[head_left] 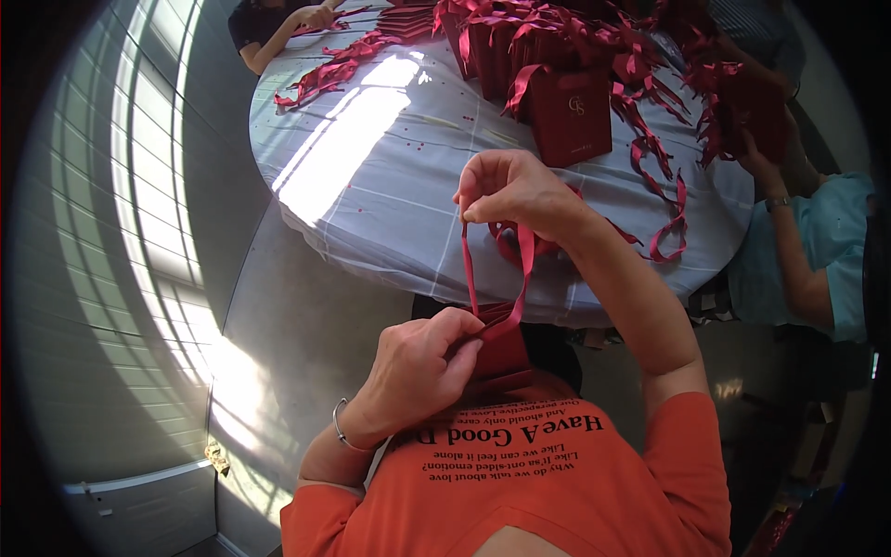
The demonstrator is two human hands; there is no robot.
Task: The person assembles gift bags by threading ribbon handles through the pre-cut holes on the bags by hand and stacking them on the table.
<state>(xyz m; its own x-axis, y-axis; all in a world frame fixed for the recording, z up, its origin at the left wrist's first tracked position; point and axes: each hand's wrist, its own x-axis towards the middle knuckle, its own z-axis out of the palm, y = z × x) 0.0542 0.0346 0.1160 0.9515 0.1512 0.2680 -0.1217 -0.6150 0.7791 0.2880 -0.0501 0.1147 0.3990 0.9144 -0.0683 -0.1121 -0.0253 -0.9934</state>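
Close to my body, a dark red paper gift bag (506, 357) hangs below the table's edge. My left hand (418, 367) is closed, thumb and forefinger pinching the bag's top edge where the ribbon meets it. Higher up, my right hand (520, 190) pinches a red ribbon (468, 265) and draws it upward. One strand runs taut down toward my left fingertips. Another strand drops from under my right hand to the bag's other side. The bag's lower part is against my orange shirt.
A round table (371, 176) under a pale cloth stands in front of me. Finished-looking red bags with ribbons (571, 116) crowd its far side, and loose ribbons (664, 223) trail at right. One person (803, 241) handles a bag at right; another person's arm (278, 42) is at far left.
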